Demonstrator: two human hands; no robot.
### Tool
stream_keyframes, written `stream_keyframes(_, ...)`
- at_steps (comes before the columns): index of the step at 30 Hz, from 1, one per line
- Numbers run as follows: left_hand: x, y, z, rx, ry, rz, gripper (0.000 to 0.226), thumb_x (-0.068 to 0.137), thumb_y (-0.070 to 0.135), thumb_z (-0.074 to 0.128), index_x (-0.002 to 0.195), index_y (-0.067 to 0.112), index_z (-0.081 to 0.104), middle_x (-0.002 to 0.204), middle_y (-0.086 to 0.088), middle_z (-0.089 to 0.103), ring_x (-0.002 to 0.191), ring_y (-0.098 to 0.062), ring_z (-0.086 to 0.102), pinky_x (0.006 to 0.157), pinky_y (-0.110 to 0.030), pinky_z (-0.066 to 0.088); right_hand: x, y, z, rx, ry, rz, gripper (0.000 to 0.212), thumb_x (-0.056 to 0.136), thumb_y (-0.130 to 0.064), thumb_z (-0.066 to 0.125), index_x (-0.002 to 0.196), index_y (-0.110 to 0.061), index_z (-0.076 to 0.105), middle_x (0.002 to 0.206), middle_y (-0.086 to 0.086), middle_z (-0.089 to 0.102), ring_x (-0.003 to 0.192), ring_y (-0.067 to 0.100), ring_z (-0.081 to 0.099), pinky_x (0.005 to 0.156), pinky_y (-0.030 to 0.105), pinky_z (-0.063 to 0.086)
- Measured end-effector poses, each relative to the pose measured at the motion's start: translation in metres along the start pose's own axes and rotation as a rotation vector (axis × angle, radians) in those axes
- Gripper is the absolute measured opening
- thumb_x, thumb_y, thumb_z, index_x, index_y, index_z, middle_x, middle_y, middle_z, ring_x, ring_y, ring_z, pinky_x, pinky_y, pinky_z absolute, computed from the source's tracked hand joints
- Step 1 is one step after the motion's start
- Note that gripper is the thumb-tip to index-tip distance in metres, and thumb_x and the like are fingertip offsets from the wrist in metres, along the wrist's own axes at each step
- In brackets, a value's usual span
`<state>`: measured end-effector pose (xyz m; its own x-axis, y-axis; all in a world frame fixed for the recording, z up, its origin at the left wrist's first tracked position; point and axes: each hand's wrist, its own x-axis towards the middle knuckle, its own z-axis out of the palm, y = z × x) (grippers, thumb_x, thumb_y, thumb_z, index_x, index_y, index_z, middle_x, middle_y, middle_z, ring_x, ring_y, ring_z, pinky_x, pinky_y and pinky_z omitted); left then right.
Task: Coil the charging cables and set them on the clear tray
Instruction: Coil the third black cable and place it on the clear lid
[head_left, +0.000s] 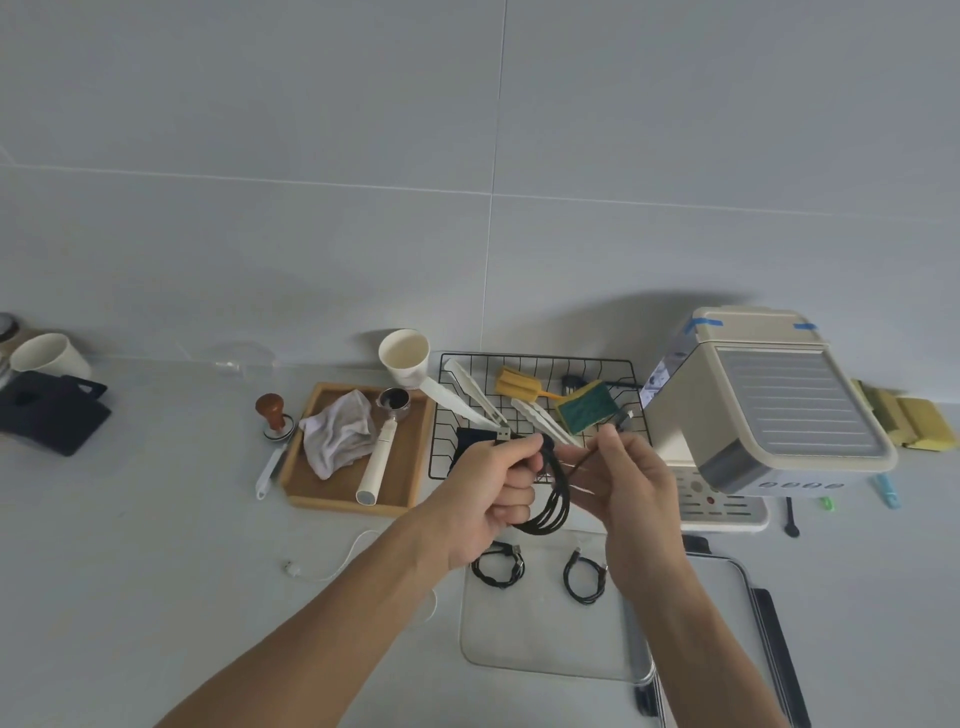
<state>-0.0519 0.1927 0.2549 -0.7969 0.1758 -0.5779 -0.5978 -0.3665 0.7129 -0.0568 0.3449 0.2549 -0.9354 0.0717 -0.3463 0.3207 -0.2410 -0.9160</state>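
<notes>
1. While I watch from the head cam, my left hand (491, 486) grips a half-wound black braided charging cable (551, 493), USB plug poking out the top.
2. My right hand (626, 480) pinches the loose end of the same cable.
3. Just below both hands sits the clear flat plastic tray (540, 644), with two small coiled black cables (498, 566) on it.
4. A thin white cable (332, 564) lies under my left forearm.
</notes>
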Motion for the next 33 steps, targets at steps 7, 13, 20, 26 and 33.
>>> stream_keyframes(7, -0.001, 0.005, 0.002, 0.073, -0.030, 0.040, 0.034, 0.104, 0.027, 0.055, 0.073, 0.013, 0.057, 0.050, 0.007, 0.028, 0.045, -0.009, 0.022, 0.044, -0.020, 0.023, 0.007, 0.002, -0.003, 0.294, -0.068, 0.279, 0.027, 0.107, -0.028, 0.051, 0.090, -0.008, 0.059, 0.070, 0.008, 0.056, 0.065, 0.024, 0.068, 0.063, 0.039, 0.062)
stream_keyframes(13, 0.003, -0.004, 0.013, 0.165, 0.142, 0.219, 0.033, 0.101, 0.034, 0.060, 0.077, 0.012, 0.066, 0.064, -0.006, 0.061, 0.053, -0.015, 0.048, 0.062, -0.028, 0.049, 0.006, -0.005, -0.006, 0.385, -0.161, 0.376, 0.027, 0.109, -0.029, 0.043, 0.090, -0.012, 0.049, 0.097, 0.024, 0.070, 0.076, 0.026, 0.070, 0.073, 0.036, 0.063)
stream_keyframes(20, -0.001, -0.019, 0.034, 0.291, 0.186, 0.216, 0.040, 0.094, 0.037, 0.069, 0.060, 0.019, 0.063, 0.046, 0.007, 0.049, 0.044, -0.011, 0.043, 0.046, -0.024, 0.039, 0.005, 0.003, 0.013, 0.293, 0.116, 0.405, 0.029, 0.106, -0.023, 0.045, 0.079, -0.014, 0.043, 0.051, 0.001, 0.036, 0.035, 0.010, 0.023, 0.038, 0.024, 0.019)
stream_keyframes(26, 0.001, -0.027, 0.026, -0.068, 0.150, 0.075, 0.049, 0.087, 0.045, 0.074, 0.056, 0.021, 0.044, 0.053, 0.003, 0.030, 0.051, -0.013, 0.026, 0.051, -0.025, 0.026, 0.007, 0.011, 0.022, 0.357, 0.232, 0.461, 0.036, 0.095, -0.010, 0.042, 0.062, -0.020, 0.030, 0.046, -0.002, 0.019, 0.035, 0.012, 0.012, 0.044, 0.027, 0.012)
stream_keyframes(33, -0.002, -0.028, 0.026, 0.040, 0.139, 0.163, 0.040, 0.104, 0.041, 0.051, 0.073, 0.017, 0.047, 0.054, 0.003, 0.031, 0.052, -0.014, 0.029, 0.059, -0.029, 0.031, 0.010, 0.008, 0.018, 0.330, 0.247, 0.417, 0.030, 0.097, -0.008, 0.043, 0.069, -0.017, 0.037, 0.051, -0.001, 0.026, 0.033, 0.011, 0.022, 0.032, 0.021, 0.022)
